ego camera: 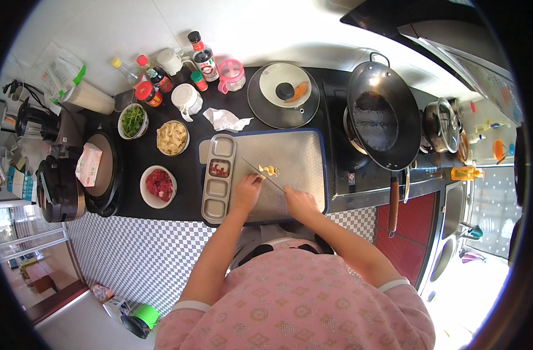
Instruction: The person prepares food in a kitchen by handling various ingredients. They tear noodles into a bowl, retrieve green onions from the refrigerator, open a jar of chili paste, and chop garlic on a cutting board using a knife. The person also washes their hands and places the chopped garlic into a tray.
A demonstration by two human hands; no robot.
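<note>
A metal cutting board with a blue rim (292,144) lies before me. My right hand (300,202) grips a kitchen knife (266,176), its blade pointing up and left across the board. My left hand (249,189) is beside the blade, fingertips on a small pale yellow piece. Thin yellowish slices (268,169), perhaps ginger or garlic, lie just beyond the knife. On the board's left part rests a metal tray with several compartments (217,188); small red pieces (219,169) sit in its second compartment from the far end.
Bowls of raw red meat (159,185), pale folded pieces (172,138) and green leaves (133,121) stand on the left. Bottles and jars (204,59) line the wall. A crumpled tissue (227,119) and a lidded pan (257,111) are behind the board. A wok (382,118) sits on the stove at right.
</note>
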